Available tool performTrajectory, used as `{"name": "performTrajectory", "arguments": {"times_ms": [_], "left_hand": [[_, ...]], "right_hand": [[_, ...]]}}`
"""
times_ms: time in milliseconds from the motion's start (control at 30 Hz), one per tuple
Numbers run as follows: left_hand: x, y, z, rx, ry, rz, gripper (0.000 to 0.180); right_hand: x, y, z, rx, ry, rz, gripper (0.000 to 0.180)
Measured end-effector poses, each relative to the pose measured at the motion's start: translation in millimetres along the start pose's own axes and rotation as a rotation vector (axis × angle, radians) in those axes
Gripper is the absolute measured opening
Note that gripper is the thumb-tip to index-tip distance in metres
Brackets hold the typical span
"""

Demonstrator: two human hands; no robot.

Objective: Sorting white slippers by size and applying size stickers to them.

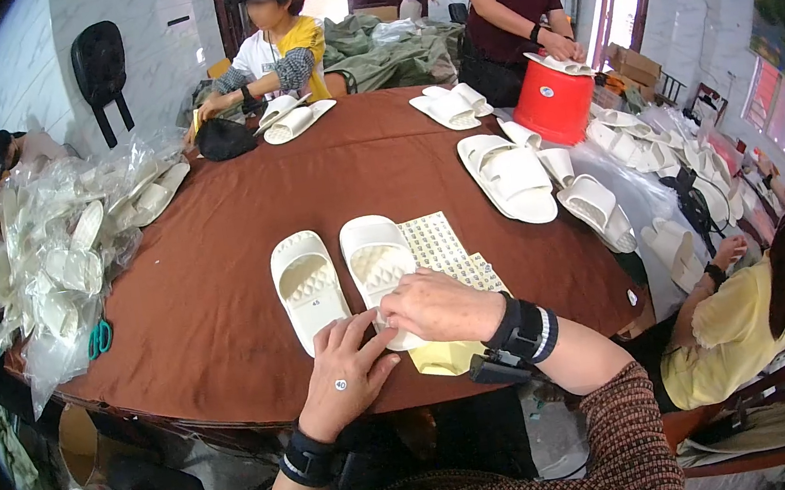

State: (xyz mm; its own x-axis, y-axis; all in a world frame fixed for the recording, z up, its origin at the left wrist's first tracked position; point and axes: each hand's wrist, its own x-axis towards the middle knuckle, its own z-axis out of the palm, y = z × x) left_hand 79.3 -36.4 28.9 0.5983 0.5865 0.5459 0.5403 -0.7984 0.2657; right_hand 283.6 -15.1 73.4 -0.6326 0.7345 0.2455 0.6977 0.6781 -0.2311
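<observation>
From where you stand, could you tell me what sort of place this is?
Probably a small slipper packing workshop. White slippers lie in pairs on a round brown table, bagged slippers pile at its left edge, and several people sit or stand around it working.

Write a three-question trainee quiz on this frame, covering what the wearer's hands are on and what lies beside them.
1. True or false: both slippers in front of the wearer lie sole up.
2. Which hand carries a small round sticker on its back? A) left B) right
3. What flat thing lies just right of the right slipper?

Key
1. True: left slipper and right slipper show patterned soles.
2. A: the left hand; the right hand covers the right slipper's heel.
3. A sheet of small stickers.
</observation>
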Motion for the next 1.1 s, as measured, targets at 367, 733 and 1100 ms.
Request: {"name": "performTrajectory", "arguments": {"times_ms": [367,733,1100], "left_hand": [[1,-1,-2,-0.014,-0.011,-0.004,0.034],[6,4,-6,0.034,-0.072,-0.016,0.036],[9,6,-6,0.07,-0.113,-0.041,0.038]], "right_hand": [[4,1,-2,0.011,-0.055,0.019,0.018],[12,19,-23,0.219,-0.063,-0.04,0.018],[21,61,-1,0.076,0.208,0.016,0.05]]}}
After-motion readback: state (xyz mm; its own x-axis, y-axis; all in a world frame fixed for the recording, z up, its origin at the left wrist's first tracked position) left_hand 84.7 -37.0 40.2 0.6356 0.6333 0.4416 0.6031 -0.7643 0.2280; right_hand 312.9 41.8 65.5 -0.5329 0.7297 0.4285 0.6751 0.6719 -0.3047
